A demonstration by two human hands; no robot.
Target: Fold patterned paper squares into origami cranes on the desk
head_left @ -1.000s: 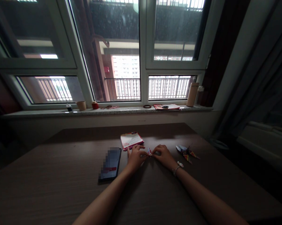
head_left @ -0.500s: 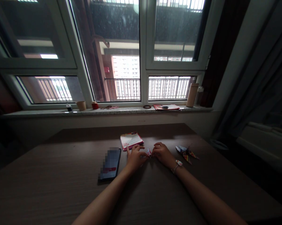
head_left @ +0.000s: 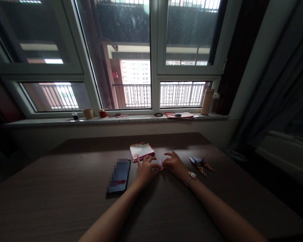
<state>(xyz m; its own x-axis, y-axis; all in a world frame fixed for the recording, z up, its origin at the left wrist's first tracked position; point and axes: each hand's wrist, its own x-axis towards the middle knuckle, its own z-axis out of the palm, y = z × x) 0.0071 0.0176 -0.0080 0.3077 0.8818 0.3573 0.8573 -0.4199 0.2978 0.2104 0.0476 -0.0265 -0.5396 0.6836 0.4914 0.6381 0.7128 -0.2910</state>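
A small piece of coloured folded paper (head_left: 160, 164) lies on the dark wooden table (head_left: 65, 195), pinched from both sides. My left hand (head_left: 145, 167) grips its left end between thumb and fingers. My right hand (head_left: 174, 164), with a bracelet at the wrist, presses on its right end, the other fingers slightly lifted. Just behind the hands lies a pad of patterned paper (head_left: 141, 151) with a pink edge.
A dark phone (head_left: 119, 176) lies left of my left hand. Folded paper figures (head_left: 200, 164) sit to the right. The windowsill (head_left: 116, 120) holds small cups, papers and a tall cylinder (head_left: 207, 102). Curtains hang on the right.
My right hand has slid a little toward the left and away from me, and its fingers have lifted. The left hand and the paper have barely moved.
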